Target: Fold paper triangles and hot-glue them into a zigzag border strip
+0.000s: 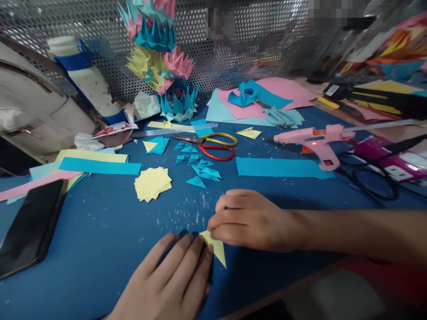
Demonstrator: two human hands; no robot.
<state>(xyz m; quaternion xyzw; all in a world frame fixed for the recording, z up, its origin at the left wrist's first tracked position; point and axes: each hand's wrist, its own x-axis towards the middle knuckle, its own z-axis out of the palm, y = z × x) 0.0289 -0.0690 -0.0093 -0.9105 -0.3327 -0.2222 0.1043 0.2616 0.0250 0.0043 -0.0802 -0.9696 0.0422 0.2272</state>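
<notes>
A small yellow paper piece (216, 249), folded to a pointed triangle, lies on the blue table near its front edge. My right hand (250, 220) has its fingers curled and pinches the upper corner of the paper. My left hand (176, 275) comes in from below, fingers bent close together, holding the paper's left side down; its thumb is mostly hidden. Beyond my hands lie a stack of yellow paper squares (152, 183) and several small folded blue paper triangles (204, 170). Scissors (213, 146) with one yellow and one red handle rest behind these.
A pink glue gun (320, 140) with a lit light and a blue paper strip (283, 167) are at right. At left are a phone (31, 224), paper strips (100, 165), a bottle (86, 80) and a bag (40, 93). A folded-paper tower (178, 100) stands behind.
</notes>
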